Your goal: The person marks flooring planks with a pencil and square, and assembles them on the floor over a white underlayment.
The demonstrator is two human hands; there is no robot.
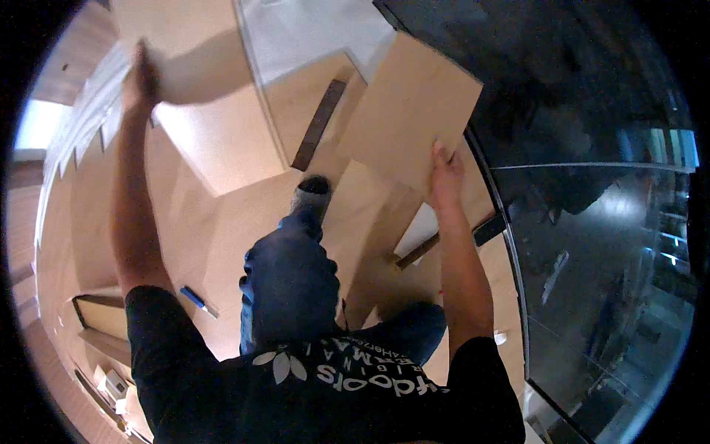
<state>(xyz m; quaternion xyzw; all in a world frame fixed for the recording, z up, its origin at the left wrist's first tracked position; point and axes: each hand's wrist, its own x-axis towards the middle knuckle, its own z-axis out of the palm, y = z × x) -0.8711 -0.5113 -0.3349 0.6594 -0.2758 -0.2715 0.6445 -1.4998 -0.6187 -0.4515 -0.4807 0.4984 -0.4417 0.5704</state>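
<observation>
My right hand (447,177) pinches the lower right corner area of a flat rectangular light-wood board (414,111), thumb on its upper face. The board is lifted at an angle over other pale pieces. At the upper left, my left hand (140,85) is closed on the left edge of a larger light-wood panel (185,48); its fingers are partly hidden and blurred. A shadow falls across the panel's face. Between the two pieces, a dark brown strip (318,126) lies on another tan board (285,89).
A blue-handled knife (194,297) lies by my left elbow. My sock-covered foot (310,194) rests on the brown sheet (185,214) near the strip. Dark glass (584,214) with a black frame stands on the right. A box-like wooden piece (103,317) sits at lower left.
</observation>
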